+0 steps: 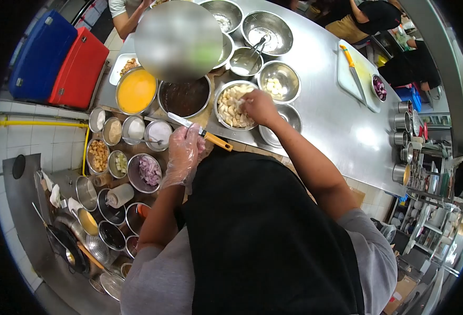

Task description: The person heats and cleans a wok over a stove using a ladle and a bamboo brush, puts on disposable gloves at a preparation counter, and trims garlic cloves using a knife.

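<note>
My left hand [183, 152], in a clear plastic glove, is closed around a small knife [218, 142] with a yellow handle. Its short silver blade points up and left, towards the bowl of dark brown liquid [184, 98]. Over a metal bowl of pale, peeled-looking pieces [230, 108], my right hand [261, 108] reaches in at the right rim with its fingers drawn together. Whatever is between those fingers is too small to name. Beyond it, a second metal bowl [289, 73] contains a few pale yellowish pieces [274, 88].
A bowl of yellow liquid [136, 92] stands left of the brown one. Chopped purple onion [150, 170] and several small containers sit lower left. A large knife [353, 73] lies on a white cutting board [347, 86]. Co-workers stand across the steel table [326, 121].
</note>
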A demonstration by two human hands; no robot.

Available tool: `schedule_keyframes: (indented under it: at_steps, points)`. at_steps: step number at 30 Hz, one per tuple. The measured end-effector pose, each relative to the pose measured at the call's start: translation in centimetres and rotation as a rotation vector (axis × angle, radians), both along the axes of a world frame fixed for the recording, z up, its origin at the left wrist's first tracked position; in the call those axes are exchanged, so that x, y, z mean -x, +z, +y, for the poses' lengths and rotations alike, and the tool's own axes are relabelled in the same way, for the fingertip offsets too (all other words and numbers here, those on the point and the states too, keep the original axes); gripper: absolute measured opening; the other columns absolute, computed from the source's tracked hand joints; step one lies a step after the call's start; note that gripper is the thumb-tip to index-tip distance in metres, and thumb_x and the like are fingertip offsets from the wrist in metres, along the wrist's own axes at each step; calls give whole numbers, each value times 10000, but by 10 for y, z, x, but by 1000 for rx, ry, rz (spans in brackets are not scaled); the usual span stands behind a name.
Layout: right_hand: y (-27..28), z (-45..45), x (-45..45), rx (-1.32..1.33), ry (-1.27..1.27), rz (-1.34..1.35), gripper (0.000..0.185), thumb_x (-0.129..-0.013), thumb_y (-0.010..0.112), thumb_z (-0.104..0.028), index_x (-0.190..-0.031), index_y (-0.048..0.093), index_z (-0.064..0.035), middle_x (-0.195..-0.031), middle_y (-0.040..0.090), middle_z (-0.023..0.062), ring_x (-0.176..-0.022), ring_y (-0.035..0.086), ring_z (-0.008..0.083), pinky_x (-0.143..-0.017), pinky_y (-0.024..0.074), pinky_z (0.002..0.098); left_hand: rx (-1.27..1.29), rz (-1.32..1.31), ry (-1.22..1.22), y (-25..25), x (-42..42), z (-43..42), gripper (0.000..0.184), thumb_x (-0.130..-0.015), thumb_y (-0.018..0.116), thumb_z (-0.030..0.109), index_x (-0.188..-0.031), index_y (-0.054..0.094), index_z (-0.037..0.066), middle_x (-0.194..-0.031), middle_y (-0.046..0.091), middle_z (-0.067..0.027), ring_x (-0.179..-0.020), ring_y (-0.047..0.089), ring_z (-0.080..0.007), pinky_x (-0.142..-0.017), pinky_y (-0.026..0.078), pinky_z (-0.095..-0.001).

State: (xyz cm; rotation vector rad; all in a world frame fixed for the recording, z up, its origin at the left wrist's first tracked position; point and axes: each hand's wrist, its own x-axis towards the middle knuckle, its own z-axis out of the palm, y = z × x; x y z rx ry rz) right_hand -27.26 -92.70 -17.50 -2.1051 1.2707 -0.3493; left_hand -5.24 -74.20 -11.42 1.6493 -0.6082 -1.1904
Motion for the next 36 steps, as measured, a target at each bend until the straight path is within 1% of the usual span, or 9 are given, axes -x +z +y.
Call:
schedule_keyframes:
  at_steps: [1, 2, 5, 10, 15, 20, 25, 29, 36]
  points:
    - [-15, -4, 5, 29, -50, -130, 198, -833, 750, -127, -1003, 799, -36, -887, 737, 202, -811, 734, 321, -778, 584, 421, -19, 5, 23, 3, 3, 5, 274, -1065, 624, 260, -914, 623, 31, -698, 641, -42, -579, 574, -96, -537, 481, -261]
    - [-6, -5, 5, 30, -52, -142, 198, -833, 750, -127, -1003, 799, -36, -887, 737, 202, -811, 734, 321, -778, 584, 421, -38, 7, 39, 7, 7, 8, 267, -1064, 628, 262, -917, 620, 39, -697, 636, -39, -582, 569, -95, -542, 478, -261]
    - [18, -4, 12, -351, -227, -300, 133, -900, 733, -100, -968, 778, 6, -653, 681, 84, -543, 639, 133, -551, 538, 327, -78, 78, 123, 20, 25, 18, 258, -1063, 630, 260, -917, 610, 48, -700, 627, -34, -589, 563, -98, -553, 471, -256]
    - [25, 4, 58, -648, -343, -796, 158, -931, 770, -64, -1017, 711, 54, -790, 672, 49, -610, 622, 118, -570, 516, 278, -87, 22, 78, 23, 41, 42, 251, -1063, 627, 267, -929, 607, 56, -716, 614, -31, -609, 570, -106, -565, 470, -262]
    - [10, 24, 119, -528, -381, -481, 113, -936, 752, -53, -1006, 728, 32, -775, 675, 38, -612, 622, 108, -566, 520, 266, -110, -79, 13, 32, 52, 61, 288, -1075, 606, 292, -936, 622, 40, -711, 613, -33, -617, 582, -111, -577, 483, -266]
    - [-22, 32, 144, -591, -465, -443, 84, -931, 747, -45, -982, 731, 20, -765, 678, 35, -604, 622, 104, -559, 552, 280, -60, -112, -7, 31, 55, 71, 278, -1061, 626, 253, -924, 652, 12, -689, 636, -37, -572, 584, -82, -535, 491, -242]
    - [-48, 29, 157, -751, -548, -702, 62, -943, 746, -46, -946, 715, 7, -770, 672, 33, -596, 608, 109, -555, 537, 279, -56, -143, -13, 37, 54, 69, 262, -1060, 623, 238, -932, 652, 11, -691, 640, -43, -573, 586, -85, -529, 487, -243]
    - [-42, 33, 165, -649, -516, -592, 70, -951, 746, -54, -939, 704, 0, -771, 667, 33, -595, 605, 116, -559, 538, 277, -86, -132, -63, 40, 52, 66, 265, -1062, 615, 238, -935, 649, 7, -693, 640, -46, -575, 586, -98, -542, 486, -249]
    - [-40, 39, 164, -833, -640, -822, 81, -977, 721, -58, -1019, 674, -6, -900, 689, 56, -687, 657, 140, -609, 585, 278, -36, -143, -30, 44, 39, 74, 259, -1067, 602, 223, -932, 646, 6, -697, 642, -44, -588, 586, -101, -558, 488, -258]
